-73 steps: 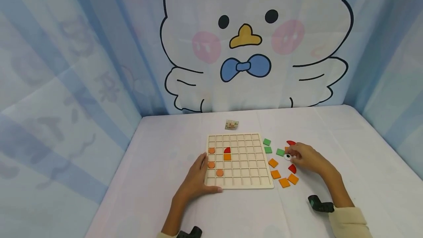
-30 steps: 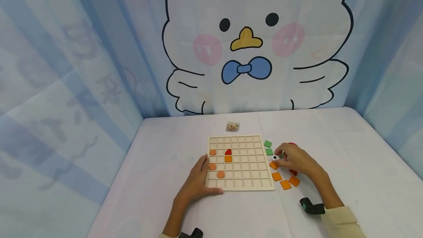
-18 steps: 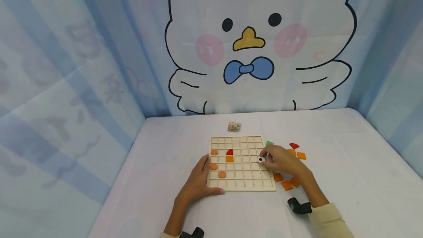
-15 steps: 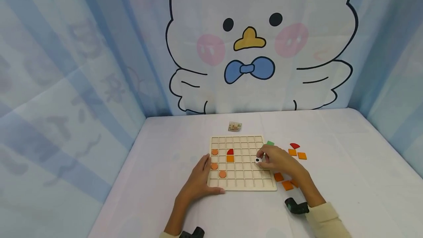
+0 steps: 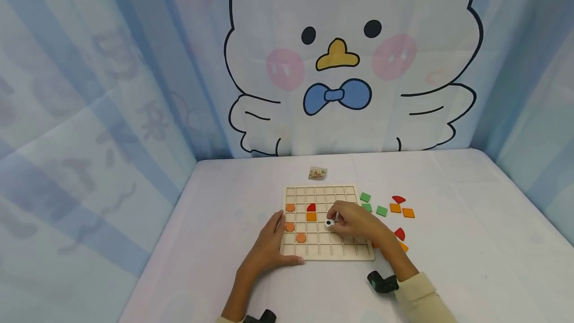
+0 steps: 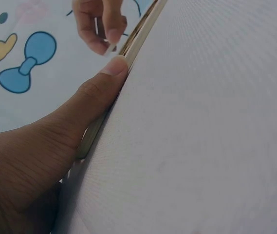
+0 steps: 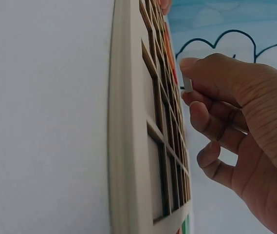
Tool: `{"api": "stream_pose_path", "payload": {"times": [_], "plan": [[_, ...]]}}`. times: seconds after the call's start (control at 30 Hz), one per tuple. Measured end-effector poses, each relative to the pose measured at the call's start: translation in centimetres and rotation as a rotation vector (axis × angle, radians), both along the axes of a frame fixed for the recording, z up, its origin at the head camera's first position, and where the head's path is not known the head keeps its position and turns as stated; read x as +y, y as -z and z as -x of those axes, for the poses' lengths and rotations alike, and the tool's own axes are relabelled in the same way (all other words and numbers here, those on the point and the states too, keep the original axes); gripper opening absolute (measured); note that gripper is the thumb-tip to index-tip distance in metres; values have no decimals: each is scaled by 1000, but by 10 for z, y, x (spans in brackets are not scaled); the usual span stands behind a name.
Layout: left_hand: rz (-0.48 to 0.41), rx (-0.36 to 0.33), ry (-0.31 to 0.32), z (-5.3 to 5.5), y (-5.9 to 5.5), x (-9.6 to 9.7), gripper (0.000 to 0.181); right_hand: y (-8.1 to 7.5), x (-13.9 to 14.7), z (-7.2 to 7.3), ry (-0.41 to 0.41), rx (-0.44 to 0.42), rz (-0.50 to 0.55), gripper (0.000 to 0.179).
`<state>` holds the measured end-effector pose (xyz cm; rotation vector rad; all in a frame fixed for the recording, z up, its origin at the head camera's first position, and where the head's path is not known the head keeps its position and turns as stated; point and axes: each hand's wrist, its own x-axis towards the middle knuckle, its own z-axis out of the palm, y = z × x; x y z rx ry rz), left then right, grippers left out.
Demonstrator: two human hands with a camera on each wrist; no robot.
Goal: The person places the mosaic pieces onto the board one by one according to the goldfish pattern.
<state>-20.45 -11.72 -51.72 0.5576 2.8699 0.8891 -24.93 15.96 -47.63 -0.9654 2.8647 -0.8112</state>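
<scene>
Between thumb and forefinger my right hand (image 5: 354, 219) pinches a small round white eye tile (image 5: 329, 223), raised a little over the middle of a wooden grid board (image 5: 342, 251). The right wrist view shows the white tile (image 7: 187, 84) edge-on in that pinch, the other fingers loosely curled. At the board's front left corner lies my left hand (image 5: 265, 245), straight fingers along the left edge and thumb (image 6: 97, 87) against the front edge. Orange discs (image 5: 301, 238), a red quarter-circle tile (image 5: 311, 207) and an orange square tile (image 5: 311, 216) sit in the board's cells.
Right of the board lie loose green tiles (image 5: 381, 211), orange squares (image 5: 408, 212) and red quarter-circles (image 5: 398, 199); the right forearm hides some. A small patterned card or packet (image 5: 318, 173) lies behind the board. A printed curtain (image 5: 336, 123) hangs at the table's back edge.
My right hand has picked up the white eye tile from among the loose pieces and carried it left over the board. The left hand stays at the board's corner.
</scene>
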Motion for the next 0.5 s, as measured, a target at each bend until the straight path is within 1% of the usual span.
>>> {"api": "stream_pose_path", "payload": {"times": [0.17, 0.3, 0.5], "plan": [[-8, -6, 1, 0, -1, 0, 130, 0, -12, 1, -12, -12, 4, 17], [-16, -5, 5, 1, -1, 0, 131, 1, -20, 5, -52, -4, 6, 18], [-21, 1, 14, 0, -1, -1, 133, 0, -33, 6, -65, -3, -26, 17]]}}
